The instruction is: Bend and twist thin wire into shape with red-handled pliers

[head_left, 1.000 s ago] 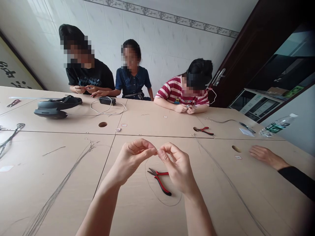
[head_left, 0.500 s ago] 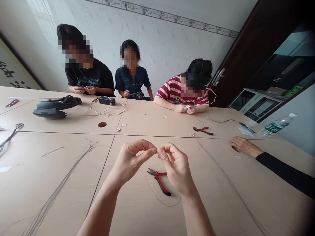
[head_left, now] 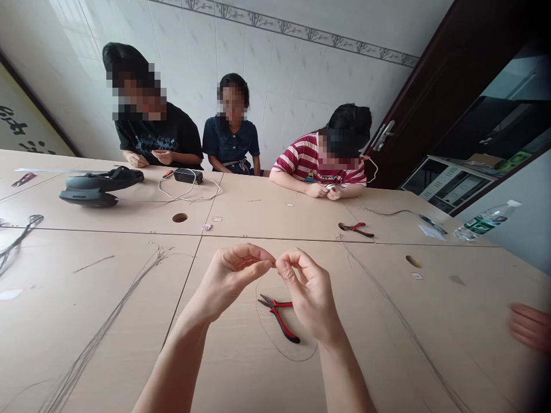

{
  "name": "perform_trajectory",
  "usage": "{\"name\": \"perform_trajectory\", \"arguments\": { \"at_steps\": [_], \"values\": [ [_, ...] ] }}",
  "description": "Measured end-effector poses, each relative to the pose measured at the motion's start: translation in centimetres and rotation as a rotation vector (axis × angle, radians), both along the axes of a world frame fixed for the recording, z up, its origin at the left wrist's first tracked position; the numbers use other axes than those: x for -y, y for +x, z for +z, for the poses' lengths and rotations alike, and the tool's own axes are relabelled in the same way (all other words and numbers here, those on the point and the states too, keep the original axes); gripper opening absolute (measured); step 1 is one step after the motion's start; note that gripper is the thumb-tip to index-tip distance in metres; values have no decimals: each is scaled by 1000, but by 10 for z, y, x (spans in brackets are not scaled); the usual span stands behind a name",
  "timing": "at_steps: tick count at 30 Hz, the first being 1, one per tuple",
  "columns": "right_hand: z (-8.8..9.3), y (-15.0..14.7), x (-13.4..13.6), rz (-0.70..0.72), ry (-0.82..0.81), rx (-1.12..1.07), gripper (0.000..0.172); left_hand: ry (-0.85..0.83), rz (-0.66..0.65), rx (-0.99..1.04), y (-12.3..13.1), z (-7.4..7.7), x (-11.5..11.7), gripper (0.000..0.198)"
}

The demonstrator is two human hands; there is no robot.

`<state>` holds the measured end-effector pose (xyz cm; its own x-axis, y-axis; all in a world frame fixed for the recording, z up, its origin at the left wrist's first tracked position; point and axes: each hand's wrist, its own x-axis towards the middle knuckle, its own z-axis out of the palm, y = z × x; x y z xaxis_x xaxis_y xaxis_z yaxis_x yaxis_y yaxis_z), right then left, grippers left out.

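My left hand and my right hand meet fingertip to fingertip above the table, each in a pinch. Between them they hold a thin wire, which hangs in a wide loop towards the tabletop and passes behind my right wrist. The pinched part is too small to make out. Just below my hands lie long-nose pliers with red and black handles, jaws apart; my right hand covers part of one handle.
Wire bundles lie left and right. Farther off are other pliers, a dark headset, a black box with white cable and a water bottle. Three people sit opposite. A co-worker's blurred hand is at right.
The co-worker's hand at right has drawn back from the table hole towards the frame's edge. The middle person opposite has lowered a hand. My hands keep their pinch almost unmoved.
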<state>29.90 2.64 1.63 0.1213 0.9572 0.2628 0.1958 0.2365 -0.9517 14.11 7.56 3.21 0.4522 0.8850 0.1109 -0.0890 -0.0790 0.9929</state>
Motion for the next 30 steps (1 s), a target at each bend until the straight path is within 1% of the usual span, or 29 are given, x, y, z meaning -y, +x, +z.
{"name": "perform_trajectory", "arguments": {
  "at_steps": [14, 20, 26, 30],
  "values": [
    [2, 0, -1, -23, 24, 67, 24, -21, 6, -1, -1, -1, 0, 14],
    [1, -1, -4, -61, 116, 149, 19, -21, 4, -25, -1, -3, -2, 15],
    [0, -2, -4, -46, 125, 116, 14, -48, 46, -10, 2, 1, -2, 16],
    [0, -2, -4, -47, 123, 116, 11, -44, 46, -3, 3, 1, -2, 16]
  ]
}}
